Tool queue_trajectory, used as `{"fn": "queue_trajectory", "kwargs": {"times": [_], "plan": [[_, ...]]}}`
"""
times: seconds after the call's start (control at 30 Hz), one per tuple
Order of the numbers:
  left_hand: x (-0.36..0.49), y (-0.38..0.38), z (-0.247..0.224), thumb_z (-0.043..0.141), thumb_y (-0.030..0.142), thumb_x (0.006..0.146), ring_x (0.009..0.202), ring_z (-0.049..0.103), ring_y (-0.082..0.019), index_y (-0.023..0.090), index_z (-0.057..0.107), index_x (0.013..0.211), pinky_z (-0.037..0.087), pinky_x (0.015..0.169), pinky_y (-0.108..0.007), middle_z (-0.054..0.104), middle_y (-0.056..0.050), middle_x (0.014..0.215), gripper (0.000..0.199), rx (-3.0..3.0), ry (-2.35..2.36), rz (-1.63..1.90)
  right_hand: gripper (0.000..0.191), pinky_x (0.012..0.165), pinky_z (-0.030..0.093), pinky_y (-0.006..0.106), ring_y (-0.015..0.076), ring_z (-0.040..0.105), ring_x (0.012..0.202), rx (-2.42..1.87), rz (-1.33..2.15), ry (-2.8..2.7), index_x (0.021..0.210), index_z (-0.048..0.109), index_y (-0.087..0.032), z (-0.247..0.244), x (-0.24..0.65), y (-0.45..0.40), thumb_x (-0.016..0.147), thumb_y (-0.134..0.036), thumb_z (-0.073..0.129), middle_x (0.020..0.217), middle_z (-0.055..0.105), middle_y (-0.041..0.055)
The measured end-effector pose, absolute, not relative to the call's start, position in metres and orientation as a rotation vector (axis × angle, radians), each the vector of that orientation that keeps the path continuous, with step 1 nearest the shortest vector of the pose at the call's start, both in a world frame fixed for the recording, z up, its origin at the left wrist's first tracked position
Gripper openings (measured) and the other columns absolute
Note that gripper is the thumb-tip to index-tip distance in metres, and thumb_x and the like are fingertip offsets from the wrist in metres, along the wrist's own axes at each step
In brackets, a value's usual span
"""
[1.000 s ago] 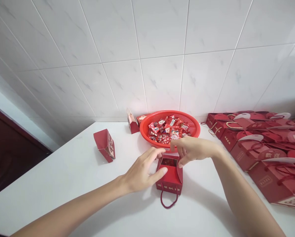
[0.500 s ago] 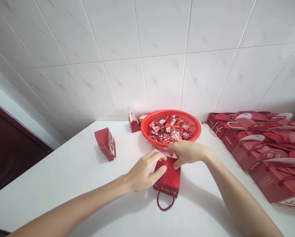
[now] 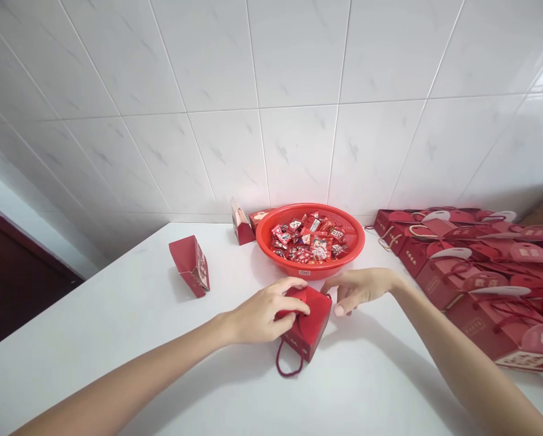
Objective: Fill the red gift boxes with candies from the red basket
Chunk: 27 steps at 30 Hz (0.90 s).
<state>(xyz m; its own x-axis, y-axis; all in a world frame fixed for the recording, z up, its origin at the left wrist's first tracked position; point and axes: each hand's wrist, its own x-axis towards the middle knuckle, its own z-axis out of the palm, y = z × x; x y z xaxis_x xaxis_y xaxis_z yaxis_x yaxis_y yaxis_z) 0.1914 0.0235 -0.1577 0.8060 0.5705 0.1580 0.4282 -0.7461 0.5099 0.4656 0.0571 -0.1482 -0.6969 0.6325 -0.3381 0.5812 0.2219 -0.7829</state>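
A small red gift box stands on the white table in front of me, turned at an angle. A dark red cord loop hangs from its near side. My left hand grips the box from the left, with fingers resting over its top flaps. At the box's far right corner is my right hand, bent at the wrist, its thumb and fingers apart. A bit of cord shows beside its fingertips; whether they touch it I cannot tell. Just behind the box sits a red plastic basket of wrapped candies.
Several red gift boxes with cord handles fill the right side. An open red box lies at the left. Another small box stands near the tiled wall. The white table's edge runs along the left.
The gift box has turned, its near side swinging to the left. My right hand has moved off its top to the right corner. My left hand stays on the box.
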Motion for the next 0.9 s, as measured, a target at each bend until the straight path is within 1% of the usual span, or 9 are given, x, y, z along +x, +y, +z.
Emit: {"fn": "queue_trajectory", "kwargs": {"times": [0.07, 0.17, 0.27, 0.33, 0.4, 0.53, 0.63, 0.77, 0.9], "plan": [[0.189, 0.028, -0.156, 0.048, 0.005, 0.084, 0.126, 0.057, -0.025, 0.023, 0.075, 0.105, 0.054, 0.096, -0.034, 0.052, -0.010, 0.144, 0.039, 2.484, 0.712, 0.398, 0.070, 0.063, 0.052, 0.026, 0.0155, 0.068, 0.068, -1.188, 1.802, -2.243, 0.121, 0.064, -0.016, -0.162, 0.468, 0.056, 0.076, -0.070, 0.066, 0.086, 0.072, 0.0066], [0.187, 0.032, -0.154, 0.047, 0.002, 0.081, 0.125, 0.059, -0.026, 0.023, 0.076, 0.101, 0.056, 0.091, -0.033, 0.052, -0.009, 0.146, 0.041, 2.429, 0.661, 0.368, 0.074, 0.065, 0.052, 0.027, 0.0149, 0.068, 0.069, -1.139, 1.888, -1.901, 0.115, 0.065, -0.015, -0.184, 0.461, 0.052, 0.078, -0.078, 0.055, 0.092, 0.073, 0.0093], [0.186, 0.034, -0.154, 0.046, 0.000, 0.079, 0.130, 0.056, -0.026, 0.023, 0.077, 0.098, 0.053, 0.098, -0.035, 0.054, -0.008, 0.145, 0.043, 2.391, 0.618, 0.364, 0.059, 0.072, 0.053, 0.029, 0.0151, 0.068, 0.075, -1.067, 1.850, -1.595, 0.105, 0.068, -0.015, -0.201, 0.447, 0.046, 0.076, -0.067, 0.069, 0.091, 0.073, 0.0074], [0.186, 0.035, -0.154, 0.046, 0.000, 0.079, 0.133, 0.053, -0.026, 0.022, 0.078, 0.099, 0.050, 0.103, -0.036, 0.053, -0.008, 0.146, 0.044, 2.373, 0.618, 0.373, 0.051, 0.075, 0.051, 0.029, 0.0138, 0.066, 0.073, -1.039, 1.812, -1.408, 0.098, 0.069, -0.014, -0.206, 0.438, 0.043, 0.068, -0.052, 0.083, 0.085, 0.073, 0.0043], [0.186, 0.035, -0.154, 0.046, -0.001, 0.078, 0.133, 0.053, -0.025, 0.023, 0.077, 0.102, 0.049, 0.105, -0.037, 0.051, -0.008, 0.148, 0.046, 2.363, 0.631, 0.377, 0.049, 0.074, 0.049, 0.028, 0.0120, 0.064, 0.069, -1.027, 1.786, -1.233, 0.094, 0.070, -0.014, -0.208, 0.432, 0.042, 0.057, -0.039, 0.090, 0.079, 0.071, 0.0011], [0.187, 0.035, -0.154, 0.046, 0.000, 0.076, 0.137, 0.049, -0.024, 0.024, 0.067, 0.125, 0.043, 0.111, -0.041, 0.050, -0.007, 0.150, 0.059, 2.370, 0.658, 0.435, 0.043, 0.079, 0.047, 0.029, 0.0121, 0.064, 0.073, -0.935, 1.747, -1.004, 0.085, 0.071, -0.015, -0.201, 0.425, 0.038, 0.049, -0.026, 0.092, 0.079, 0.072, 0.0008], [0.189, 0.036, -0.157, 0.052, 0.006, 0.078, 0.136, 0.050, -0.023, 0.022, 0.051, 0.142, 0.041, 0.114, -0.043, 0.052, -0.010, 0.148, 0.066, 2.308, 0.725, 0.512, 0.043, 0.073, 0.046, 0.027, 0.0107, 0.061, 0.066, -0.880, 1.752, -0.955, 0.085, 0.069, -0.015, -0.194, 0.421, 0.033, 0.049, -0.023, 0.091, 0.075, 0.072, 0.0001], [0.187, 0.038, -0.159, 0.061, 0.018, 0.078, 0.125, 0.059, -0.026, 0.020, 0.043, 0.145, 0.052, 0.101, -0.040, 0.054, -0.014, 0.144, 0.070, 2.135, 0.940, 0.475, 0.043, 0.060, 0.041, 0.024, 0.0091, 0.054, 0.055, -0.911, 1.736, -0.954, 0.081, 0.061, -0.017, -0.188, 0.416, 0.024, 0.049, -0.019, 0.089, 0.065, 0.067, -0.0036], [0.179, 0.040, -0.156, 0.066, 0.036, 0.081, 0.109, 0.066, -0.027, 0.019, 0.046, 0.143, 0.056, 0.086, -0.036, 0.066, -0.014, 0.125, 0.066, 2.005, 1.120, 0.308, 0.035, 0.057, 0.039, 0.024, 0.0097, 0.052, 0.054, -0.954, 1.704, -1.007, 0.076, 0.057, -0.018, -0.184, 0.414, 0.019, 0.055, -0.024, 0.085, 0.061, 0.064, -0.0029]]}}
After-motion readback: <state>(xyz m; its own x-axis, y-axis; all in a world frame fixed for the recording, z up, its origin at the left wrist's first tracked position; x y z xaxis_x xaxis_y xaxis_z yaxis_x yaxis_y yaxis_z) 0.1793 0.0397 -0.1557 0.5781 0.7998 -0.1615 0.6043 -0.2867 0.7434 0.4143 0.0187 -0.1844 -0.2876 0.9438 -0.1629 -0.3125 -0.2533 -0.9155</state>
